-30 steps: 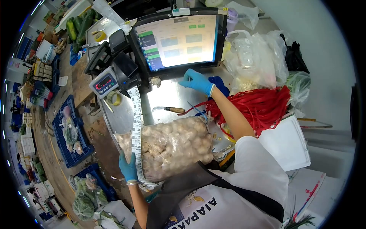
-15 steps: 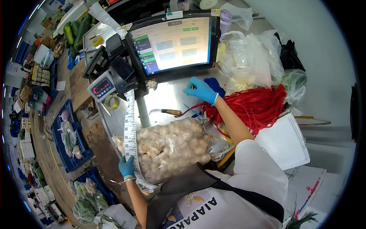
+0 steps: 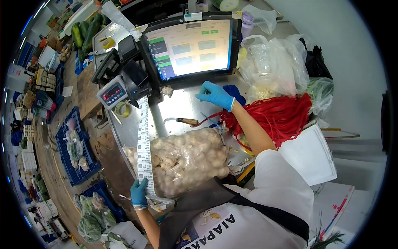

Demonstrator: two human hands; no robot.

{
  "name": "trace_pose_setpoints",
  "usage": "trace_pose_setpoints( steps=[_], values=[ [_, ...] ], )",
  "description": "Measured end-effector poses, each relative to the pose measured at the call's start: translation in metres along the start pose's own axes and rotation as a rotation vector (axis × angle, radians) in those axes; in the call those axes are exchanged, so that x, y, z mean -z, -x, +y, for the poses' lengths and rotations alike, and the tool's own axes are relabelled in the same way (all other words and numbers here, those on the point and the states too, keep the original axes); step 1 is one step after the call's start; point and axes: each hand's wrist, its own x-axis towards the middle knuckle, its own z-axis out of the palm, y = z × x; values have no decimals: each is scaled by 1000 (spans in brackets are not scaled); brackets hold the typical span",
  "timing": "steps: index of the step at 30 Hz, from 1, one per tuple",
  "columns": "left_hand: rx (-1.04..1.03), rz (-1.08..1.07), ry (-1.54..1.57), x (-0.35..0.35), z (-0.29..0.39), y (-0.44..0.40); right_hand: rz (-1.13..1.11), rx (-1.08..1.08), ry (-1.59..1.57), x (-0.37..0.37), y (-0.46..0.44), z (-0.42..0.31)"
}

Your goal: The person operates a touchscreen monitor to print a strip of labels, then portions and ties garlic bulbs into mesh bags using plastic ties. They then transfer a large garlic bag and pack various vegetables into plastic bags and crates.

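Observation:
My left hand (image 3: 139,193), in a blue glove, is closed on the edge of a long strip of printed labels (image 3: 143,145). The strip hangs from a black label printer (image 3: 136,79) and crosses the left part of a clear bag of garlic bulbs (image 3: 190,159). My right hand (image 3: 216,96), also gloved in blue, hovers below the lit monitor (image 3: 186,52). Its fingers are bent but apart, with nothing seen in them. On the metal counter below it lies a curved knife with a wooden handle (image 3: 187,121). A bunch of red straps (image 3: 273,118) lies beside my right forearm.
A scale display (image 3: 112,93) stands left of the printer, with a tape roll (image 3: 122,109) below it. Plastic bags (image 3: 269,66) sit behind the straps, and a white foam box (image 3: 306,155) stands at the right. Blue crates (image 3: 76,153) lie on the floor.
My left hand has moved slightly down, drawing the label strip straighter. My right hand has shifted a little, its fingers bending further down. The view has shifted slightly.

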Motion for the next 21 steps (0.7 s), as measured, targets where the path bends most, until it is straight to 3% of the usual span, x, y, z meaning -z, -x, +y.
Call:
trace_pose_setpoints(
  steps=[21],
  values=[
    [15,4,70,-9,5,13,7,40,-4,5,-10,4]
  ],
)
